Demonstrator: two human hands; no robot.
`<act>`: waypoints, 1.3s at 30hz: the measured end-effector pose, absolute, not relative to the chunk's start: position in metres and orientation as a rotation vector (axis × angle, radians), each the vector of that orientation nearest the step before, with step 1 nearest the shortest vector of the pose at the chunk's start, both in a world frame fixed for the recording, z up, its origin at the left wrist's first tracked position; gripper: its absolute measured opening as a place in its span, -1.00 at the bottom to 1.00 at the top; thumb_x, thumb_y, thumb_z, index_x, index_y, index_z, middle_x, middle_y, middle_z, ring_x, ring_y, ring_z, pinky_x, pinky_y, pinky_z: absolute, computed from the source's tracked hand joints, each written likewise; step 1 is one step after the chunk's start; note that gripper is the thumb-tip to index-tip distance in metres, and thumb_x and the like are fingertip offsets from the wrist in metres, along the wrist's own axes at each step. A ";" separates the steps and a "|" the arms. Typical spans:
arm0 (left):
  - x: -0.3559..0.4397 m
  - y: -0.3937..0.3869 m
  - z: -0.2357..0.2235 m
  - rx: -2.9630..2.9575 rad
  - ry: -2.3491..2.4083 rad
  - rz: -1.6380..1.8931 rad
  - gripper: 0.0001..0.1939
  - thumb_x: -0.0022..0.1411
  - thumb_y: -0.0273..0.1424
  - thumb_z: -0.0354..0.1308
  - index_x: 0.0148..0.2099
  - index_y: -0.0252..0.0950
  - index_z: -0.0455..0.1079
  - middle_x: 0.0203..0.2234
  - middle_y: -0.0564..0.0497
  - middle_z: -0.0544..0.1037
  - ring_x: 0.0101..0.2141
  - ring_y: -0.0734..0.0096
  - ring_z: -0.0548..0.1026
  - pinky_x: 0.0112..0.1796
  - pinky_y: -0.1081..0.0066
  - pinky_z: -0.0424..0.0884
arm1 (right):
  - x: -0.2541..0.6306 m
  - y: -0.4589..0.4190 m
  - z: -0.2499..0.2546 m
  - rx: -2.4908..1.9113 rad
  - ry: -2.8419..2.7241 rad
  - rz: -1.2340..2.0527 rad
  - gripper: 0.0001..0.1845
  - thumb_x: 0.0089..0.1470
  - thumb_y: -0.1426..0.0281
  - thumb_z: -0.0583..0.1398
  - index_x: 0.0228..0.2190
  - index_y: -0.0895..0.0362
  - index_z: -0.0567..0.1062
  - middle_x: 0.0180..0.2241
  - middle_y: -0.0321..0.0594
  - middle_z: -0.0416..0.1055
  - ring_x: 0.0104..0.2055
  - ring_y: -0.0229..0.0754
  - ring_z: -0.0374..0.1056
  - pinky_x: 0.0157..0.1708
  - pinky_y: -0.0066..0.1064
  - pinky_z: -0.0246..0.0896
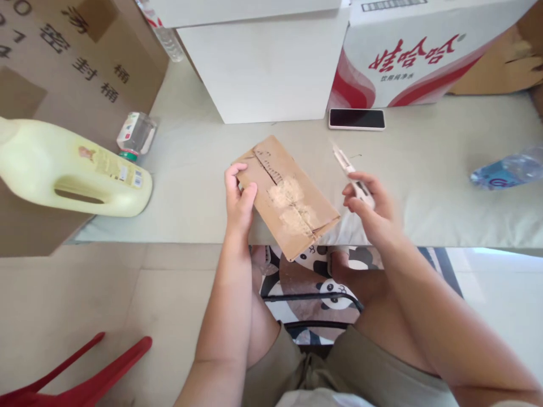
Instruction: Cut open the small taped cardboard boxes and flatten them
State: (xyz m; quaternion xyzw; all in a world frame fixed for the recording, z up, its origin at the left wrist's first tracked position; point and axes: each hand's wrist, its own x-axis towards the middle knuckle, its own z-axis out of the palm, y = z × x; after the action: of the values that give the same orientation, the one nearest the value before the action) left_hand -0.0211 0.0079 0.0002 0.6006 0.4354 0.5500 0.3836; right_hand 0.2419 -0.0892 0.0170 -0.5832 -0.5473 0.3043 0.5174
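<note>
A small brown cardboard box lies tilted at the table's front edge, one corner jutting past it. Its top has a dark slit along the seam and a pale, torn patch. My left hand grips the box's left end, with the thumb on top. To the right of the box, my right hand is closed around a white utility knife. The knife points up and left, its blade end apart from the box.
A phone lies before a white carton and a red-and-white carton. At left are a yellow jug, a clear jar and a large cardboard box. A water bottle lies at right on the cloth-covered table.
</note>
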 end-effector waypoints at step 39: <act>-0.014 0.006 -0.006 1.627 1.158 1.436 -0.44 0.24 0.14 0.15 0.08 -0.13 0.32 0.06 -0.13 0.41 0.10 0.09 0.40 0.05 0.21 0.40 | 0.208 -0.137 0.067 -0.949 -1.542 0.394 -0.81 0.08 0.52 0.16 -0.36 0.13 0.60 -0.62 -0.33 0.28 -0.65 -0.32 0.12 -0.66 -0.38 -0.08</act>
State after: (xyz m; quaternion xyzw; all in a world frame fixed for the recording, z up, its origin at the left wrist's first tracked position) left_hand -0.0140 0.0064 -0.0063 0.6234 0.4437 0.5503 0.3342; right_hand 0.2077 -0.1375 0.0670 -0.4093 -0.6654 0.1701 0.6006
